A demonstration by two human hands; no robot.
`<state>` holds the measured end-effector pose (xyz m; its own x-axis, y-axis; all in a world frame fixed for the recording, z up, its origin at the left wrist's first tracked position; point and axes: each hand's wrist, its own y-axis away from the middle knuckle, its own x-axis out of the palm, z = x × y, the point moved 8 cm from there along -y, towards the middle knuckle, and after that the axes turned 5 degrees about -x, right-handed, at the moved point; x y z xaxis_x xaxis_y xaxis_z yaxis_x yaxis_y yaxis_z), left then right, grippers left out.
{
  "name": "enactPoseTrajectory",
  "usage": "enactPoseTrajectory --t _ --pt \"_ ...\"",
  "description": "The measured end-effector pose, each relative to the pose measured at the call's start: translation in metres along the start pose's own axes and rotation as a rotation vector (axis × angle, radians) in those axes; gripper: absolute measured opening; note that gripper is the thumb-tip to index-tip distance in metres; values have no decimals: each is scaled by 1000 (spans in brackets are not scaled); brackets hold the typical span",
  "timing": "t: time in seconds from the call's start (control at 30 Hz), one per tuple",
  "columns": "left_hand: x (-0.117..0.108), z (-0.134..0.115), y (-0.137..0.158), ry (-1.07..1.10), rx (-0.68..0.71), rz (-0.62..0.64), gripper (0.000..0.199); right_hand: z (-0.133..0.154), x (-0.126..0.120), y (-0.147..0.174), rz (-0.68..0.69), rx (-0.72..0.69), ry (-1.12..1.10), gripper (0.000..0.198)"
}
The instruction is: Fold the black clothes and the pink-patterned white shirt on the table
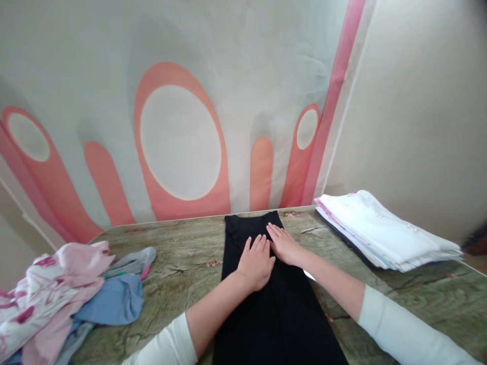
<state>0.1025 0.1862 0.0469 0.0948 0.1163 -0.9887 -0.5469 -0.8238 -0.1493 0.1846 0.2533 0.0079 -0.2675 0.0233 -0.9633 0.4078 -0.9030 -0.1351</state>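
A long black garment point(277, 319), folded into a narrow strip, lies on the wood-patterned table, running from the far edge toward me. It looks like a pair of trousers or a skirt, but I cannot tell which. My left hand point(256, 261) rests on its upper middle, palm down with fingers stretched out. Just right of it and a bit farther away, my right hand point(283, 243) lies flat on the same cloth, fingers pointing up and left. The two hands almost touch. Neither one grips the fabric.
On the left of the table point(182, 253) sits a loose heap of clothes point(76, 294) in pink, white and blue. A neat stack of folded garments point(388, 230), white on top, stands at the right. Behind the table rises a wall hanging point(243, 76) with coral shapes.
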Motion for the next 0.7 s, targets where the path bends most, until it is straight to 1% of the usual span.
enactPoseTrajectory --t 0.07,0.13,0.2,0.27,0.33,0.37,0.43,0.47,0.53,0.6,0.7 --pt "17 4 -6 11 -24 -3 55 -13 8 -4 20 49 5 61" --pt "28 5 -4 29 -30 -14 59 -34 14 -4 25 104 11 66" --pt "32 4 0 40 -32 -23 62 -60 16 -3 35 196 25 72" --pt "33 3 2 45 -37 -25 62 -84 16 -5 46 307 43 73" --pt "31 3 3 48 -47 -32 62 -95 14 -13 18 364 69 72" --pt "30 3 3 49 -51 -36 63 -94 11 -19 -12 354 83 71" --pt "28 3 3 53 -51 -33 63 -81 9 -34 -63 253 91 67" --pt "28 3 3 55 -49 -29 64 -71 11 -42 -64 182 79 66" --pt "27 3 4 60 -47 -12 64 -58 18 -54 -16 79 39 64" --pt "27 2 5 68 -47 11 64 -60 24 -63 41 77 21 65" --pt "24 1 7 88 -50 26 64 -81 23 -71 48 176 50 66"
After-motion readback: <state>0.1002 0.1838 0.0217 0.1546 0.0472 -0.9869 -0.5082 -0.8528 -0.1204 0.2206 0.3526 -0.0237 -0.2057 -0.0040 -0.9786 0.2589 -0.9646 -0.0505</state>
